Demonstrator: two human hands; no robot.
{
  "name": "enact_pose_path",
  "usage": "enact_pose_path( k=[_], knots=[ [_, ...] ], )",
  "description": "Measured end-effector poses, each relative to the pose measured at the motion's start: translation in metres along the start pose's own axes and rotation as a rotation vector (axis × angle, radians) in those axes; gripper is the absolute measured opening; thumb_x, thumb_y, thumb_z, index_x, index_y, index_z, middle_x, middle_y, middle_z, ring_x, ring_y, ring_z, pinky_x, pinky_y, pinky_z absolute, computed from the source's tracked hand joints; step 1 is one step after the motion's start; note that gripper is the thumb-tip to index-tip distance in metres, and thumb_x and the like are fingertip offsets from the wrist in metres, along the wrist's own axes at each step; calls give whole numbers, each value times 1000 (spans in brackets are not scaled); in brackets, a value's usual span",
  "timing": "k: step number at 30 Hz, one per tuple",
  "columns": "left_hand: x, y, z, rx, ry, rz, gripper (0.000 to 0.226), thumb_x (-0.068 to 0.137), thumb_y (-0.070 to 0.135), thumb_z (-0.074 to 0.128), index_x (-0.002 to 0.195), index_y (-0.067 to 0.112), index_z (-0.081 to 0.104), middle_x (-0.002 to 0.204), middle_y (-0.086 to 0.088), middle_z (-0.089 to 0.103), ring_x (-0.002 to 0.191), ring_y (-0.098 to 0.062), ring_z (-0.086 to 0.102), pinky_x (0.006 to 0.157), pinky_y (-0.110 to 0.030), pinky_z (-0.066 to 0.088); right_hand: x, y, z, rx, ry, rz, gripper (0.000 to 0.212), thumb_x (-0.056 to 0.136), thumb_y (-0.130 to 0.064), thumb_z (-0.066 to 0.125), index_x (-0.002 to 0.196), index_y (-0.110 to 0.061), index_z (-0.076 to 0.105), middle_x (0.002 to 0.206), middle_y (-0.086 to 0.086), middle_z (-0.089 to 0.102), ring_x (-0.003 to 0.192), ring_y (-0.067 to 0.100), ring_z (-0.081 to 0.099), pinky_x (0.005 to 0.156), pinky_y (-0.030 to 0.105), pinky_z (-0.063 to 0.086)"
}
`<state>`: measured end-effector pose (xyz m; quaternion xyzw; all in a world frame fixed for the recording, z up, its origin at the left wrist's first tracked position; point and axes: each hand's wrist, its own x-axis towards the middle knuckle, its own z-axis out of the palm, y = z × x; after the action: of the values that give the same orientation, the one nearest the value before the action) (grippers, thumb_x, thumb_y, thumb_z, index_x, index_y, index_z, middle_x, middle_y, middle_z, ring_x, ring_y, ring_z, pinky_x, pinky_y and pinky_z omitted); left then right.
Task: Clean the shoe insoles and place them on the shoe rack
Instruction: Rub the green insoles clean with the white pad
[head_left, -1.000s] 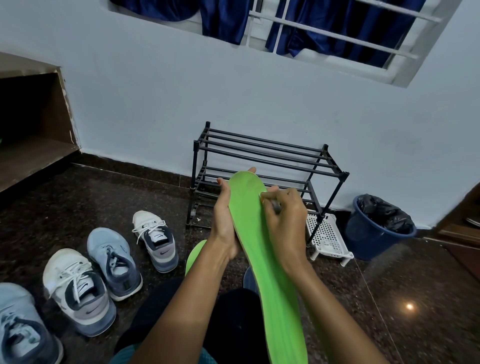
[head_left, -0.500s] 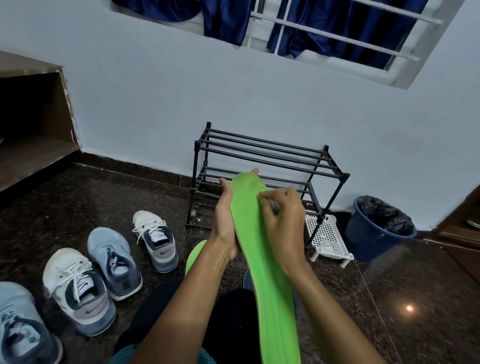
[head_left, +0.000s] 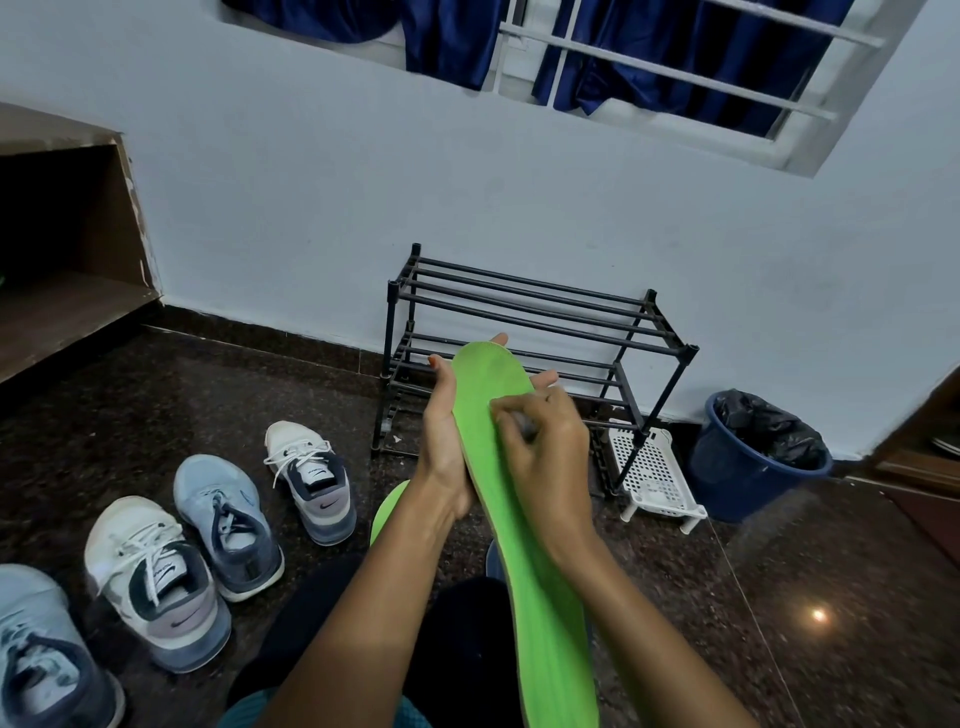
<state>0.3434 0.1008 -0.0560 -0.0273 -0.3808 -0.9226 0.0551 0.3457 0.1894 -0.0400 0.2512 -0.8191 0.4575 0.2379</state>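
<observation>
Currently mid-clean: left hand (head_left: 441, 441) grips green insole (head_left: 540, 597) near its toe; right hand (head_left: 545, 457) pinches pale wiper (head_left: 524, 423) (type unclear) beside that grip. 2nd insole (head_left: 387, 512) lies below grip; shoe rack (head_left: 519, 306) beyond: no insoles yet.

Shoe rack (head_left: 530, 332) stands vs back wall (head_left: 311, 208), centre, below and L of window (head_left: 649, 62). Just R of rack's front-R leg: perforated plastic stool (head_left: 654, 467). Next R, bucket (head_left: 748, 478) w/ bin bag (head_left: 769, 421) in it. Wall niche (head_left: 67, 249) far L. On floor (head_left: 831, 597), L side, a row from rack toward near-L: first sneaker (head_left: 311, 478), second sneaker (head_left: 228, 525), third sneaker (head_left: 156, 582), fourth sneaker (head_left: 47, 660) at frame edge. Held insole (head_left: 524, 519) in front of rack, toe end up, btwn L hand (head_left: 441, 441) at its L edge and R hand (head_left: 550, 457) on its face. Small wad (head_left: 522, 423) pinched in R hand, touching insole. Second insole (head_left: 387, 514) on floor, under L wrist.
</observation>
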Motion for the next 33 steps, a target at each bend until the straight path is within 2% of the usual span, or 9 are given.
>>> enact_pose_path(
  k=[2,6,8,12,16,23,28,33],
  knots=[
    [1,-2,-1,49,4,22,69,96,59,10,137,20,50,107,-14,70,92,-24,70,68,-31,57,10,4,-4,-41,47,8,10,85,2,59,90,-1,67,86,-2,48,78,-2,47,70,5,38],
    [1,-4,-2,83,9,30,67,96,58,12,134,22,53,103,-10,71,91,-22,70,69,-31,57,16,9,-3,-60,84,28,11,86,1,58,92,-2,66,89,0,49,81,7,50,74,17,45],
    [1,-3,-2,73,14,18,68,96,59,11,134,22,52,106,-13,70,93,-23,69,71,-32,57,11,8,-1,-46,69,15,11,85,3,59,91,-1,67,87,0,49,80,6,51,73,14,44],
    [-1,2,0,3,-5,-6,70,93,64,7,133,26,50,117,-22,65,99,-31,67,77,-35,57,-10,0,3,35,-16,18,13,82,3,62,89,-4,70,79,-10,48,80,-10,49,71,1,35],
    [-2,2,2,-31,-20,-7,71,92,65,7,133,25,49,118,-23,64,97,-31,67,74,-34,57,-15,0,2,41,-36,12,12,81,3,63,87,-5,70,79,-11,48,80,-11,50,69,0,34],
    [-3,-1,3,-27,-46,-15,72,93,65,8,138,25,47,122,-22,62,110,-33,63,84,-39,57,4,5,-9,-45,42,35,12,84,2,61,92,-1,68,82,-15,42,74,-4,47,69,0,35],
    [0,1,-2,-4,-14,40,70,93,64,7,131,26,51,116,-22,66,100,-27,64,80,-33,56,-19,2,-4,39,-61,57,13,82,3,63,89,-5,70,79,-6,50,78,-10,49,68,2,36],
    [2,0,-3,-4,16,56,70,91,65,8,127,27,53,111,-21,68,101,-25,65,89,-36,49,-25,0,-6,39,-87,51,13,81,2,64,87,-8,71,79,-3,53,79,-9,50,69,1,36]
  ],
)
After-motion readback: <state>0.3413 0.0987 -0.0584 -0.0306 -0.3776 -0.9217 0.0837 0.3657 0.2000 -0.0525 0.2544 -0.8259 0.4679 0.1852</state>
